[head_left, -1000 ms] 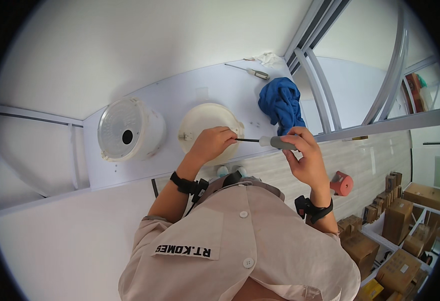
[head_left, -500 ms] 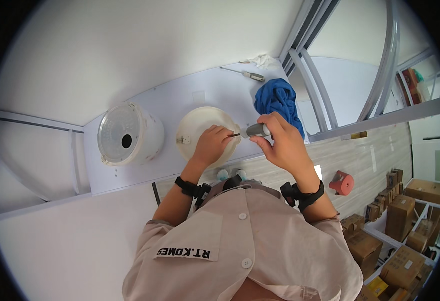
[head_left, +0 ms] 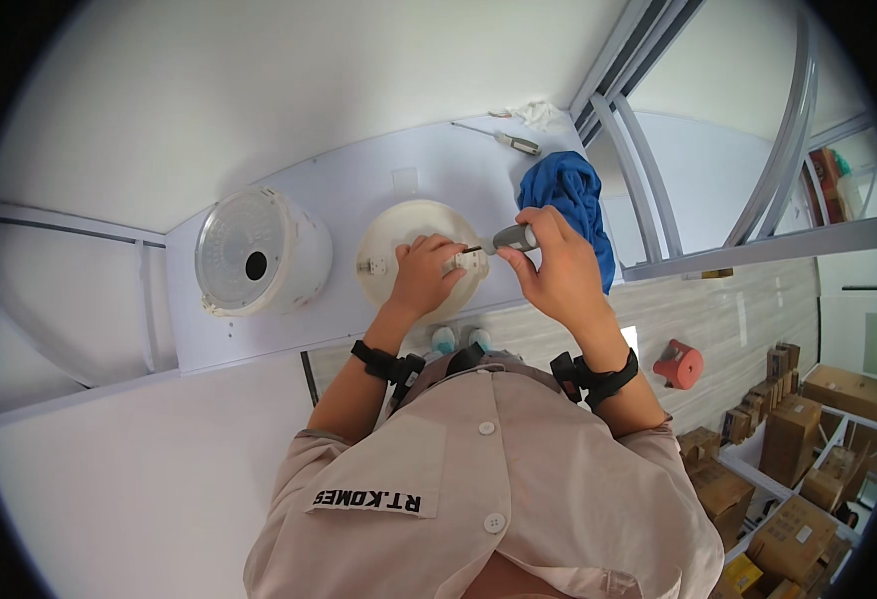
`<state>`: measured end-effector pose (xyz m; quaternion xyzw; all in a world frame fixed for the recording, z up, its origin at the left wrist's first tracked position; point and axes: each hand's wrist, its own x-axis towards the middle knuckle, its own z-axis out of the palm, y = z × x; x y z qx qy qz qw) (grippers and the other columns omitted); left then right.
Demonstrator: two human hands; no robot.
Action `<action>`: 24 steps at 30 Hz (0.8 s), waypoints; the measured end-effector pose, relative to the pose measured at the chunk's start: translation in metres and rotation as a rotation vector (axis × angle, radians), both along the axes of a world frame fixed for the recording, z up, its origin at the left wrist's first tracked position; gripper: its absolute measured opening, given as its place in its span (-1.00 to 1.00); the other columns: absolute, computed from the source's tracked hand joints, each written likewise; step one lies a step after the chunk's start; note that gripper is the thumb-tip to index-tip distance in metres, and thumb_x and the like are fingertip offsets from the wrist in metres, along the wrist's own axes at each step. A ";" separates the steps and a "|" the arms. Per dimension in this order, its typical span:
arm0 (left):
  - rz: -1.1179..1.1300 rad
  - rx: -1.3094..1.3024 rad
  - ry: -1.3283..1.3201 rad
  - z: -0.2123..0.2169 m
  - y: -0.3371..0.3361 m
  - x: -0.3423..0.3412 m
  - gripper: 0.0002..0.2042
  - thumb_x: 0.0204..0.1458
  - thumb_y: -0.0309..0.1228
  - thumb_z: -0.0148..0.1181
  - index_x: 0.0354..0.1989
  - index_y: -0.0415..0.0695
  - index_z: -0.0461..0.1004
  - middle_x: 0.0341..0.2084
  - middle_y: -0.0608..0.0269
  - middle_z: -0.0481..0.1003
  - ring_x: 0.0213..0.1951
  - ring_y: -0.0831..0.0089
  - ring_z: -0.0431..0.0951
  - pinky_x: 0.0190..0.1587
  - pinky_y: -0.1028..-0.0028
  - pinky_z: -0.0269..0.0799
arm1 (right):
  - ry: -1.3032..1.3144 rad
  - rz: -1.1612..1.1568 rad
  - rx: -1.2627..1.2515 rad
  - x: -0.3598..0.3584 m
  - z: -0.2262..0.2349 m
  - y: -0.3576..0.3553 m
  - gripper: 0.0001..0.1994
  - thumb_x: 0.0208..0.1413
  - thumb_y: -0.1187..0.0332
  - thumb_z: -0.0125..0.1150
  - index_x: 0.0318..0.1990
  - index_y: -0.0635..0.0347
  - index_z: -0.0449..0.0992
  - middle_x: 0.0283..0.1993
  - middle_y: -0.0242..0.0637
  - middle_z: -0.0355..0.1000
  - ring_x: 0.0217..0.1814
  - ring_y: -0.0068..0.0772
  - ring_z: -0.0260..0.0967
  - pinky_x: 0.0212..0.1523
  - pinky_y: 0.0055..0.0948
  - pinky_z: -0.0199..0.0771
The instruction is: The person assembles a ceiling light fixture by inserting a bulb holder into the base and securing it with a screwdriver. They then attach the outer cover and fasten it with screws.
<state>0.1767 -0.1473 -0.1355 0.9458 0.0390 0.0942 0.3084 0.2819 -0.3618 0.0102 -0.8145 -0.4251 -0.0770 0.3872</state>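
While the right hand closes its fingers and thumb round the grey-handled screwdriver, the left hand, fingers half bent, sits over the cream round part, fingertips at a small white fitting on its right side; can't tell whether they pinch it or just steady it. Cream part lies on the white table, right by the near edge. Driver shaft points left, tip close to the left fingertips, contact unclear. To do this well: line the shaft up straight with the fitting, keep fingertips off the tip's path, brace the part so it can't spin, turn with light, even pressure. Room: near side is tight, floor drops away past the edge, so don't push toward the body. Blue cloth crowds the right wrist's far side, metal frame beyond it. White tub stands left, with a gap between; more room behind, toward the wall.
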 end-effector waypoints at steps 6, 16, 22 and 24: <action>0.012 0.010 0.042 -0.004 0.006 -0.003 -0.64 0.03 -0.26 0.51 0.05 0.16 0.71 -0.06 0.44 0.57 0.09 0.34 0.49 0.12 0.15 0.13 | 0.008 0.010 -0.016 0.002 -0.003 0.005 -0.60 0.16 0.30 0.52 0.05 0.19 0.48 -0.14 -0.13 0.51 -0.26 0.08 0.54 -0.29 -0.11 0.51; 0.038 -0.009 0.096 -0.005 0.006 0.000 -0.63 0.00 -0.25 0.51 0.04 0.13 0.72 -0.01 0.42 0.61 0.13 0.32 0.50 0.12 0.16 0.11 | -0.007 0.012 -0.043 0.003 -0.004 0.009 -0.60 0.14 0.30 0.53 0.04 0.19 0.48 -0.13 -0.15 0.52 -0.27 0.08 0.56 -0.29 -0.11 0.53; 0.016 0.005 0.121 -0.003 0.007 0.000 -0.62 0.01 -0.26 0.50 0.06 0.13 0.72 0.01 0.43 0.62 0.14 0.34 0.50 0.12 0.16 0.10 | -0.019 0.030 -0.031 0.006 -0.004 0.009 -0.59 0.12 0.31 0.54 0.04 0.18 0.49 -0.15 -0.15 0.51 -0.29 0.07 0.55 -0.30 -0.12 0.52; 0.016 0.007 0.115 -0.005 0.007 0.000 -0.63 0.01 -0.27 0.49 0.05 0.13 0.72 0.00 0.44 0.62 0.14 0.33 0.50 0.12 0.16 0.10 | -0.020 0.031 -0.037 0.006 -0.004 0.009 -0.59 0.11 0.31 0.54 0.04 0.18 0.49 -0.16 -0.15 0.51 -0.29 0.07 0.54 -0.30 -0.12 0.52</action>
